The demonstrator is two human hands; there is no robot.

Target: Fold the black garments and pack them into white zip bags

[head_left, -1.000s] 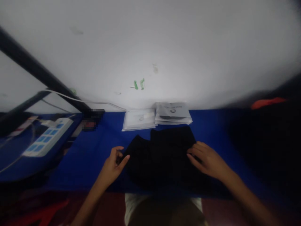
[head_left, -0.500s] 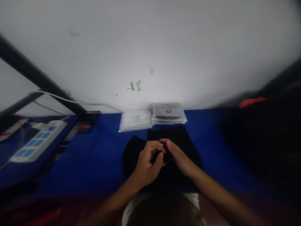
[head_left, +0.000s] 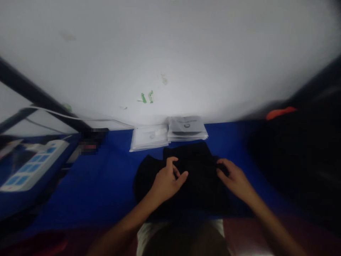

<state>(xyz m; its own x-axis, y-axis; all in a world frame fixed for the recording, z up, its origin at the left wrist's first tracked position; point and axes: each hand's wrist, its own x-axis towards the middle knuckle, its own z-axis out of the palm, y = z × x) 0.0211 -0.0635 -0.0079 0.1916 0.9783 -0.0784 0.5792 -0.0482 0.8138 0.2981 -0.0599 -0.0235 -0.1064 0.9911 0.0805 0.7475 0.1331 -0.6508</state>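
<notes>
A dark, folded black cloth garment (head_left: 197, 177) lies on the blue table in front of me; its exact kind is hard to make out in the dim light. My left hand (head_left: 169, 177) rests on its left half, thumb and fingers apart, with no cloth gripped. At the garment's right edge is my right hand (head_left: 234, 177), thumb and curled fingers closing round a bit of the dark fabric. Just beyond the garment sit two stacks of flat plastic packets, a whitish left stack (head_left: 149, 137) and a printed right stack (head_left: 187, 127).
A white power strip (head_left: 36, 165) with blue sockets lies at the left. Near it is a blurred-out dark object (head_left: 92, 140). A pale cable (head_left: 106, 120) runs along the white wall (head_left: 186, 53). At the right stands a large dark mass with an orange patch (head_left: 281, 113).
My right hand has moved right, from beside my left hand to the garment's right edge. The left hand stays over the cloth with its fingers more spread. The view has shifted slightly.
</notes>
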